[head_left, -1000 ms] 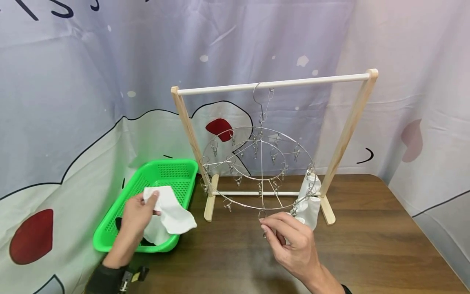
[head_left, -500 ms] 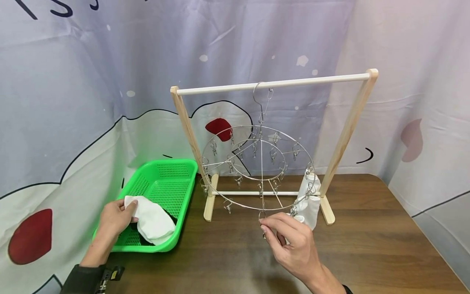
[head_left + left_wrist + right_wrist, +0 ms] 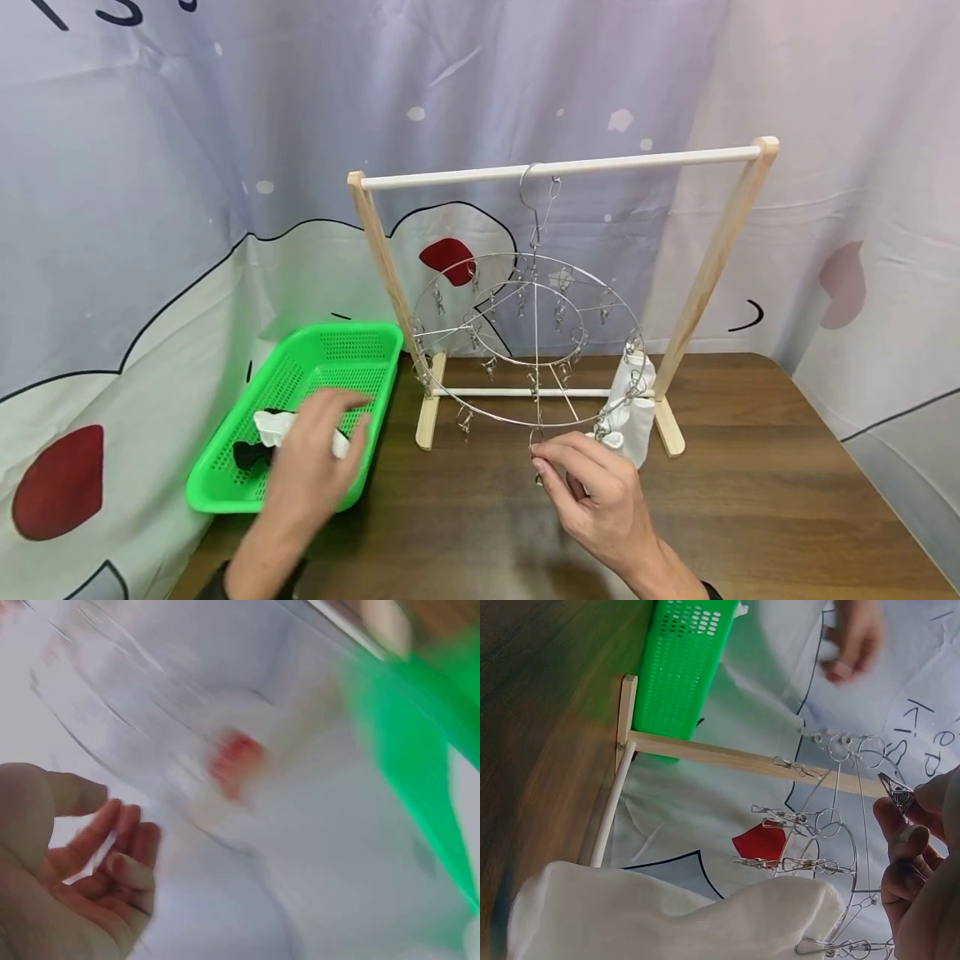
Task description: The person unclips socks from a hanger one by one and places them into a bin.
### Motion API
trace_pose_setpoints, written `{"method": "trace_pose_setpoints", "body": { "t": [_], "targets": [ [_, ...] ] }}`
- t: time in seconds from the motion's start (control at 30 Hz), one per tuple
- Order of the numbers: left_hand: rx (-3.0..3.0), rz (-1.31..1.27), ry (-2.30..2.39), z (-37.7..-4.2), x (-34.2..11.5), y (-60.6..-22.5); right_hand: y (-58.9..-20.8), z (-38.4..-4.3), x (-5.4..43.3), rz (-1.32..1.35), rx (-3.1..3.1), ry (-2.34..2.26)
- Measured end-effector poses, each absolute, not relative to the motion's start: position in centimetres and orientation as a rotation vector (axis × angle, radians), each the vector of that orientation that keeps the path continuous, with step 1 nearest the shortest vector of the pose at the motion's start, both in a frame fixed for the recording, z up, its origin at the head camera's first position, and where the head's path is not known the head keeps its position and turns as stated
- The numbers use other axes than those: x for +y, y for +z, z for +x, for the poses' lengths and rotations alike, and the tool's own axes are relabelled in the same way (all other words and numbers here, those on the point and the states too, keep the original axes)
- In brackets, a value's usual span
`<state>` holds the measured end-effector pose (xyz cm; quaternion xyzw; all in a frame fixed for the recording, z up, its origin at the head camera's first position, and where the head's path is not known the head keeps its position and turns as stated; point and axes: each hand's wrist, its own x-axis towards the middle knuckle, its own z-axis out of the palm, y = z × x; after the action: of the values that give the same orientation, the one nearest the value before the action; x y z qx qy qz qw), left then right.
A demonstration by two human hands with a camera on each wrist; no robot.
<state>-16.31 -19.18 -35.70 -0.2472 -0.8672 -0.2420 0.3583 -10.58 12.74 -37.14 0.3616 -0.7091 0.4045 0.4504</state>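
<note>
My left hand (image 3: 311, 467) is blurred in the head view, over the green basket (image 3: 201, 492). Nothing is in its loosely bent fingers, as the left wrist view also shows. Below it in the basket lie a crumpled white cloth (image 3: 272, 427) and a black cloth (image 3: 251, 455), partly hidden by the hand. My right hand (image 3: 600, 496) pinches a metal clip (image 3: 897, 795) at the near edge of the round wire hanger (image 3: 537, 333). Just right of that hand, white socks (image 3: 637, 429) hang from the hanger's clips; one sock (image 3: 660, 915) fills the lower right wrist view.
The hanger hooks onto the white rod (image 3: 645, 161) of a wooden rack, whose right post (image 3: 716, 283) stands behind the socks. Several clips dangle around both rings. A brown table (image 3: 787, 500) lies beneath, and a patterned curtain (image 3: 300, 125) closes off the back.
My left hand carried the white cloth back left, let it go in the basket and has swung rightward over it. My right hand stays at the same clip.
</note>
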Motion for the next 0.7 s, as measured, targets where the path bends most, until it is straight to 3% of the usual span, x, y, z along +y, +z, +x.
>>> {"method": "trace_pose_setpoints", "body": {
  "t": [0.13, 0.3, 0.7],
  "targets": [
    [-2.015, -1.021, -0.671, -14.1, -12.9, -33.9, -37.2, -10.6, 12.7, 0.905, -1.748, 0.988],
    [-1.942, -1.145, -0.604, -13.4, -8.1, -33.2, -37.0, -10.5, 12.5, 0.900, -1.763, 0.964],
    [-2.031, -1.167, -0.684, -14.7, -6.6, -34.2, -36.7, -10.4, 13.1, 0.876, -1.763, 0.717]
  ]
}}
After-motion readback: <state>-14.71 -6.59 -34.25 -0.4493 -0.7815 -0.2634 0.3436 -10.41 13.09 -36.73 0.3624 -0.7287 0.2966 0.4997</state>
